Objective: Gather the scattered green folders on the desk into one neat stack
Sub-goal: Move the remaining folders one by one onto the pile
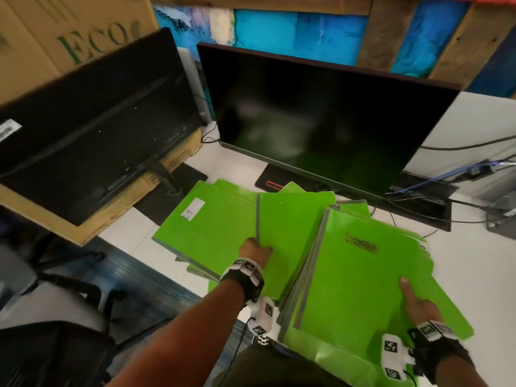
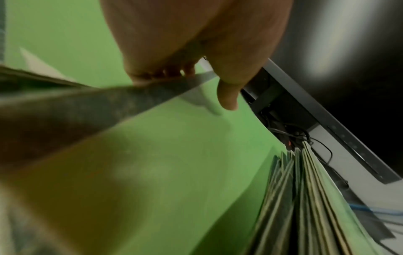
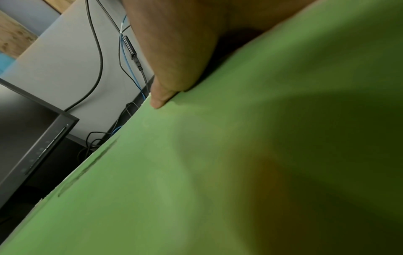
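Head: left hand [image 1: 255, 251] pinches the grey spine of a green folder [image 1: 290, 233]; main stack [image 1: 360, 275] lies just to its right, thumb of right hand [image 1: 418, 305] on top, spines roughly parallel.
Left wrist: fingers [image 2: 227, 96] curled round the spine; stack edges [image 2: 305, 198] fanned close by.
Right wrist: thumb [image 3: 159, 100] pressed on the cover; other fingers hidden.

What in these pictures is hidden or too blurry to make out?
- Head view: the left hand's fingertips, tucked behind the folder it grips.
- Head view: how many folders lie in the right hand's bundle; they overlap.
- Head view: the writing on the white label, too small.
- Right wrist view: the fingers under the bundle, hidden by its green cover.
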`<state>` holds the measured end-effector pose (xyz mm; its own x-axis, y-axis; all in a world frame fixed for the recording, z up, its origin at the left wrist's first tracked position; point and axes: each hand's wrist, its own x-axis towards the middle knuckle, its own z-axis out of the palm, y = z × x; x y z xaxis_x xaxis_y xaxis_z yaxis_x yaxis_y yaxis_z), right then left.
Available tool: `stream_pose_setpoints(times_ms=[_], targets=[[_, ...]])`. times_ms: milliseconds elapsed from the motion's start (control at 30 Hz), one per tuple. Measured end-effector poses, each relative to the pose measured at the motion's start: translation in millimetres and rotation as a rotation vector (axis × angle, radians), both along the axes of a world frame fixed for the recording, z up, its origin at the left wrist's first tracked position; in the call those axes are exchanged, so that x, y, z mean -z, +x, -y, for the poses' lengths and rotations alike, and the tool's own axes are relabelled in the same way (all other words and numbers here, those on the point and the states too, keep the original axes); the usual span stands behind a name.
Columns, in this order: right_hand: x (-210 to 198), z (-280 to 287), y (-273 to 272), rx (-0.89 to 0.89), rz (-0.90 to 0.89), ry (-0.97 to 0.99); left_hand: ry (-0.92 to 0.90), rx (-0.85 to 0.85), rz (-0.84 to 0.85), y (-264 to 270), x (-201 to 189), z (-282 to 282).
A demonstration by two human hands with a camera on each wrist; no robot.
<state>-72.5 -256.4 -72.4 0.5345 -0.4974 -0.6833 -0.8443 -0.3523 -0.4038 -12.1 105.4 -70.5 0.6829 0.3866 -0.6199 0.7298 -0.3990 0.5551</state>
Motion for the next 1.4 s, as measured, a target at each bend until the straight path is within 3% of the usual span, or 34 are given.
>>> stream_pose_setpoints(times_ms=[167,500,733,867,933,1067,1333,1400], targets=[[-8.8,-3.0,0.1,-0.013,-0.046,-0.025,0.014,-0.013,0.086,6.0,-14.0,5.7],[-10.3,-5.4,-0.1,-0.097,-0.056,-0.042,0.006,-0.353,0.113,-15.3,-6.6,-58.7],[-8.8,-3.4,-2.6,-0.077,-0.017,-0.024,0.192,-0.524,-0.029,-42.9,-8.0,-134.5],[-7.8,-4.4,-1.6,-0.074,0.016,-0.040,0.094,-0.525,-0.080,-46.4,-9.7,-156.7],[-7.8,-4.9,-2.0,-0.082,0.013,-0.039,0.050,-0.494,-0.034,-43.2,-5.7,-162.2],[-6.3,-2.8,-1.8,-0.081,0.016,-0.048,-0.035,-0.622,0.040,-41.3,-11.6,-160.6],[-7.1,1.2,-1.3,-0.086,-0.004,-0.020,0.070,-0.800,0.350,-37.0,-16.2,-156.0],[-6.1,0.2,-0.7,-0.076,-0.006,-0.019,0.008,-0.857,0.420,-35.7,-15.8,-152.7]])
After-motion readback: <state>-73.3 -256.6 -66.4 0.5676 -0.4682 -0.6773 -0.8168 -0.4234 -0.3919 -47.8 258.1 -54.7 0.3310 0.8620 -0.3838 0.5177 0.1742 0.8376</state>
